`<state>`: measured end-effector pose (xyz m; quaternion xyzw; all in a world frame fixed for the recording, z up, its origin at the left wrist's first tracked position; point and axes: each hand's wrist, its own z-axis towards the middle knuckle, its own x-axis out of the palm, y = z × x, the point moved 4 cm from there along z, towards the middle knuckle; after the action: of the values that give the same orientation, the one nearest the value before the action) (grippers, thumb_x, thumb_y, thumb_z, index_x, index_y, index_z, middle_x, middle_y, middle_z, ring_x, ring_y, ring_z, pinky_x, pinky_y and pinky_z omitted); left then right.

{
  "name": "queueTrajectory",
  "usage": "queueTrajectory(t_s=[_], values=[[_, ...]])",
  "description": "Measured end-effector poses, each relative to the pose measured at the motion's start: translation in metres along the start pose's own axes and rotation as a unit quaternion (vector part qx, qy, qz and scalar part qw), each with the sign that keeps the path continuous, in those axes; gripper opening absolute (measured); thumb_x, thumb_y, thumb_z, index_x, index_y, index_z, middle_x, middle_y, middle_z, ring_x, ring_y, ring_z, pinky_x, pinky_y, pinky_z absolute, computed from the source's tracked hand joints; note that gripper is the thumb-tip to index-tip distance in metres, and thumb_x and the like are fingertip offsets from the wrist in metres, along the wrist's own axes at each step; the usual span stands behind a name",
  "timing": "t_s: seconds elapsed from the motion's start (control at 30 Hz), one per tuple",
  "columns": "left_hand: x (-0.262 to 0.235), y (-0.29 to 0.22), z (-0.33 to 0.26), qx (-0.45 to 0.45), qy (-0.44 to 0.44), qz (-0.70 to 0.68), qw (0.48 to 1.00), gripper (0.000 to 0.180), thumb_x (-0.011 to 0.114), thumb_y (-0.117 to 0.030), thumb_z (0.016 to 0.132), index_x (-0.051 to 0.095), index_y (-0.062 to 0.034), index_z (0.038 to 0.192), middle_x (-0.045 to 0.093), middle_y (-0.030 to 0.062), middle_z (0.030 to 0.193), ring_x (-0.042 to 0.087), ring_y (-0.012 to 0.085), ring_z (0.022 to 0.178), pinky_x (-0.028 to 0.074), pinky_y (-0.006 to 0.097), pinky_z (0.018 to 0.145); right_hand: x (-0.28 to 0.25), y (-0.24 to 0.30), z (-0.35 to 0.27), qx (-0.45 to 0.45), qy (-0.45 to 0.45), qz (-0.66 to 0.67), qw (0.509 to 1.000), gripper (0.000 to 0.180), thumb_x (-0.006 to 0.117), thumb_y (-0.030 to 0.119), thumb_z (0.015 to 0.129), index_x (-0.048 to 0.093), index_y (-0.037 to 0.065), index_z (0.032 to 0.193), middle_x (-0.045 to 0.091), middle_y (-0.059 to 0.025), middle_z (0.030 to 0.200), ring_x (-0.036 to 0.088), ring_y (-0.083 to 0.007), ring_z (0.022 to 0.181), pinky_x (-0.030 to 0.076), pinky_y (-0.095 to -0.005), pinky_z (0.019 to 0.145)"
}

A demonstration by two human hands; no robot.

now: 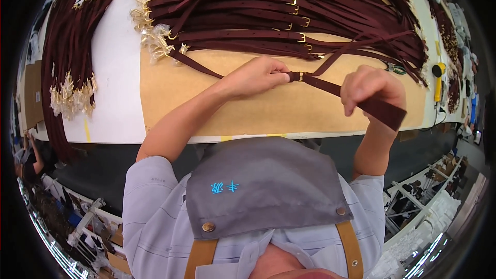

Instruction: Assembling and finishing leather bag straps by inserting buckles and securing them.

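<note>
My left hand is closed on a dark burgundy strap, pinching it just beside a small gold buckle. From the buckle the burgundy strap runs right to my right hand, which is closed around it. The strap's flat end sticks out below that hand. Left of my left hand, the strap leads back to gold clasps in clear plastic wrap. Beyond both hands lies a wide row of similar buckled straps, their clasps mostly wrapped in plastic.
Brown paper covers much of the white table. At left, a bundle of burgundy straps with wrapped clasps hangs partly over the edge. Pliers with dark green handles and a yellow-and-black tool lie at right.
</note>
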<state>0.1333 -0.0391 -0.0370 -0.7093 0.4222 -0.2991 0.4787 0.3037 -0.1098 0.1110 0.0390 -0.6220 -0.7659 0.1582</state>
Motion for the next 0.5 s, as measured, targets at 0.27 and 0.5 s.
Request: queueTrajectory(t_s=[0.27,0.5], values=[[0.0,-0.004,-0.007,-0.057,0.017,-0.118,0.991,0.019,0.056,-0.019,0.095,0.064,-0.0023,0.099,0.054,-0.0042,0.066,0.042,0.0022,0.051,0.032,0.021,0.045,-0.005,-0.039,0.006,0.242,0.006,-0.522,0.818,0.024,0.066,0.027,0.087,0.068,0.002,0.086,0.063,-0.0103,0.072,0.06,-0.0271,0.064,0.046,-0.0357,0.06],[0.0,-0.001,-0.005,-0.036,0.04,-0.115,0.992,0.02,0.056,-0.018,0.095,0.063,-0.0016,0.103,0.055,-0.0037,0.067,0.041,0.0013,0.051,0.03,0.019,0.044,0.006,-0.051,0.007,0.205,0.002,-0.574,0.793,0.018,0.062,0.021,0.088,0.063,0.004,0.085,0.064,-0.0105,0.076,0.062,-0.0308,0.069,0.047,-0.0406,0.062]])
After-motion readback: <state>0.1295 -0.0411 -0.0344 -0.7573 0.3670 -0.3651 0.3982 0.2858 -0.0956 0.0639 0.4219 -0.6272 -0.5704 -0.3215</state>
